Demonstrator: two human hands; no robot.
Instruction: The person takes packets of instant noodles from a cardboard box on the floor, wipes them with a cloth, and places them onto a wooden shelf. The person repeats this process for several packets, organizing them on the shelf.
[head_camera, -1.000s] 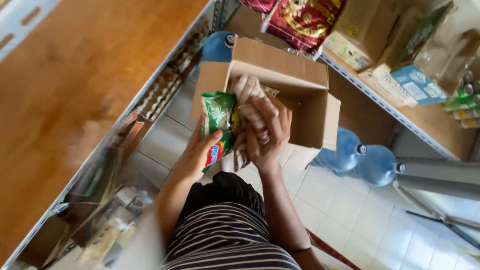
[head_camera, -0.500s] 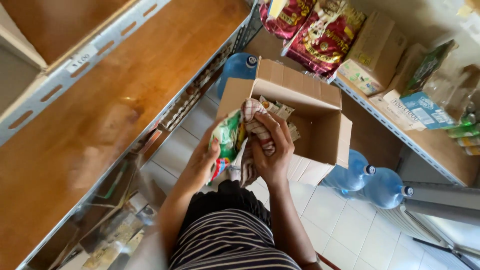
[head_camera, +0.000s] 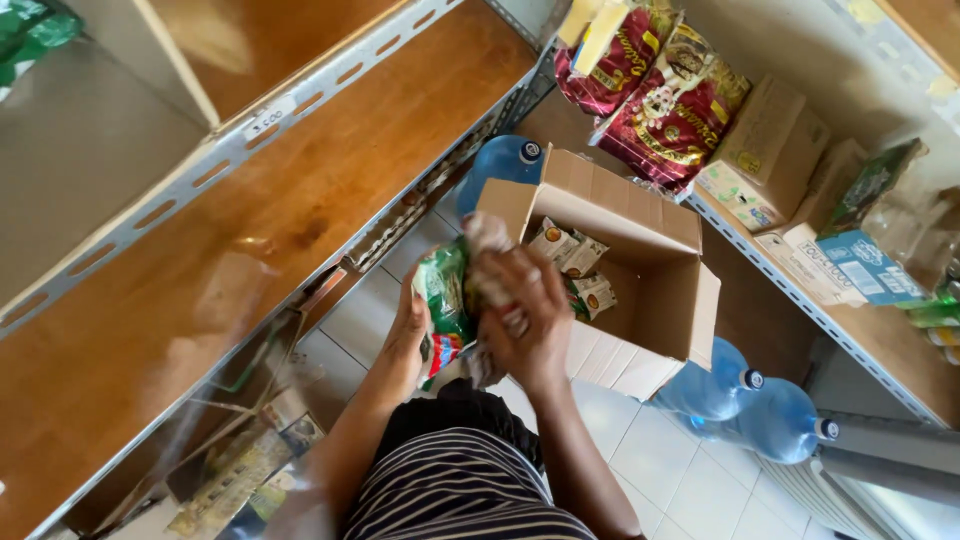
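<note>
My left hand (head_camera: 408, 335) grips a stack of green snack packets (head_camera: 445, 300) from the left side. My right hand (head_camera: 525, 310) is closed over pale packets (head_camera: 487, 240) pressed against that stack. Both hands are held just in front of an open cardboard box (head_camera: 655, 290) standing on the tiled floor. Inside the box lie a few more small packets (head_camera: 575, 265) with pale and green wrapping.
A wooden shelf with a metal rim (head_camera: 290, 190) runs along the left. Red bags (head_camera: 665, 95), cartons (head_camera: 765, 155) and a blue packet (head_camera: 860, 265) sit on the right shelf. Blue water bottles (head_camera: 760, 400) lie by the box, one more water bottle (head_camera: 500, 165) behind it.
Both hands have kept hold of the packets, staying just in front of the box. The view has tilted up and now shows more of both shelves.
</note>
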